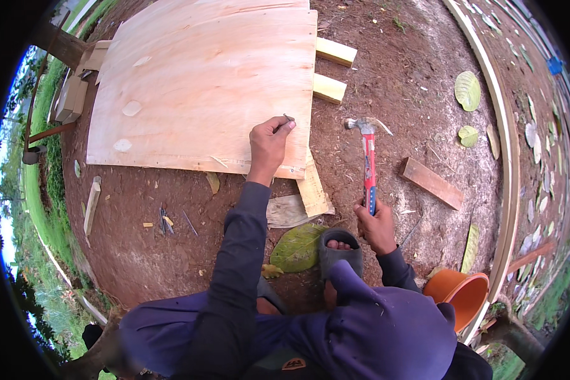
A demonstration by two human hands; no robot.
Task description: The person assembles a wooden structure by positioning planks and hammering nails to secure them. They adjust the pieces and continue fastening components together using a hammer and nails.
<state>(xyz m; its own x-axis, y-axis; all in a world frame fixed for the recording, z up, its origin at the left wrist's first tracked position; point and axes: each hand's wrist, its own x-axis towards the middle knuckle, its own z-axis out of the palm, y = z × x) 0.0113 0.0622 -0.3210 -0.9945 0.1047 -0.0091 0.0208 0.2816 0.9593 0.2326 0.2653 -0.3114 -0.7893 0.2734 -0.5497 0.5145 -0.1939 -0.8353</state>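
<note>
One thin grey metal nail sits pinched by thumb and finger of the left hand, near the right edge of the pale flat plywood sheet, presumably for steadiness, while the right hand wraps a red-and-blue-handled steel claw hammer low, presumably for leverage.

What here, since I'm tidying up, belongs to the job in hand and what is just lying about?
Likely in the job:
- hammer, in the right hand
- nail, in the left hand
- plywood sheet

Likely just lying about:
- orange bucket
- fallen leaves
- reddish wood block
</note>
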